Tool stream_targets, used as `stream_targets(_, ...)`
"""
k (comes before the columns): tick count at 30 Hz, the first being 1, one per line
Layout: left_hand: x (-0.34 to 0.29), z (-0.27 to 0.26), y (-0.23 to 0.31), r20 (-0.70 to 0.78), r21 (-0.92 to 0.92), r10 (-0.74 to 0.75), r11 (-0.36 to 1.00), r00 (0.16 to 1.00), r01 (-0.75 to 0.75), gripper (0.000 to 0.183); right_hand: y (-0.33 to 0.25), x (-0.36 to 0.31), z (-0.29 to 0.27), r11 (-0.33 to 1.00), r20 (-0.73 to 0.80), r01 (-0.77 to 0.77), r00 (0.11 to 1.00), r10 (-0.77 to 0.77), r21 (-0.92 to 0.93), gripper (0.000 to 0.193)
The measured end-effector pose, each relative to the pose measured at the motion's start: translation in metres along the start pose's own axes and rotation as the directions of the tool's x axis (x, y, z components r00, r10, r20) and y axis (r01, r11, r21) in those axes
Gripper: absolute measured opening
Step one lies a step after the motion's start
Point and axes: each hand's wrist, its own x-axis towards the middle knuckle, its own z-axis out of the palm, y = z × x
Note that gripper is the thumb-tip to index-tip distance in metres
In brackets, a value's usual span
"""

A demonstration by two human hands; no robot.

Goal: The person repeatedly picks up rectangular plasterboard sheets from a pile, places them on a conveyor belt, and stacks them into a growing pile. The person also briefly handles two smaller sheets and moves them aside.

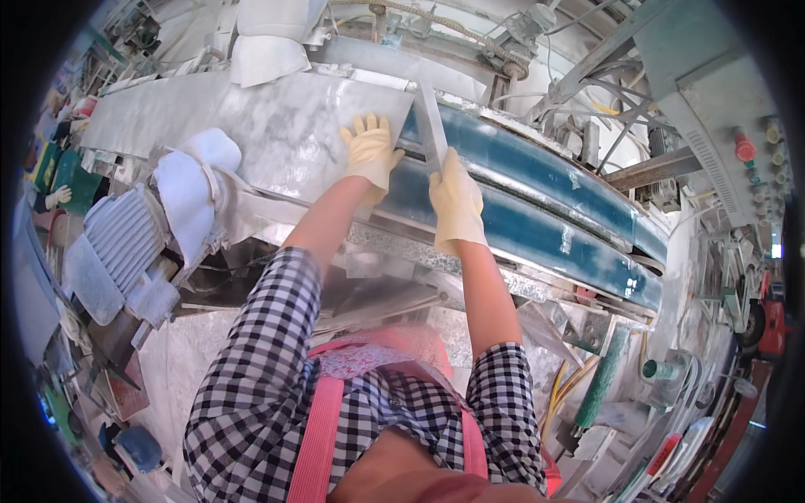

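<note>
A pale grey, marbled stone slab (243,126) lies flat on the machine bed, its cut end near the middle of the view. Across that end rests my left hand (371,155), in a cream rubber glove, open with the fingers spread. My right hand (457,201), gloved alike, is closed around the near end of a narrow, pale strip (430,121). The strip stands tilted away from me, just right of the slab's end; whether it touches the slab I cannot tell. Beneath and to the right run blue belts (520,214) with a dusty gap between them.
At the left juts a dusty finned motor (126,239) with a pale blue cover (184,197). A control panel (725,134) with a red button hangs at the right. Pipes and metal struts (625,84) stand behind the belts. Another person's gloved hand (59,197) shows far left.
</note>
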Motion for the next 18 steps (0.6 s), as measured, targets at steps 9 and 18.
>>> stream_targets(9, 0.034, -0.009, 0.020, 0.286, -0.093, -0.139, 0.981, 0.948, 0.172, 0.070, 0.006, 0.001, -0.001, 1.000, -0.034, -0.015, 0.999, 0.015, 0.012, 0.053)
stream_targets(18, 0.033, -0.064, -0.049, 0.201, -0.739, 0.153, 0.672, 0.968, 0.047, 0.028, 0.022, 0.020, 0.001, 0.994, -0.043, 0.079, 0.996, -0.075, 0.080, 0.051)
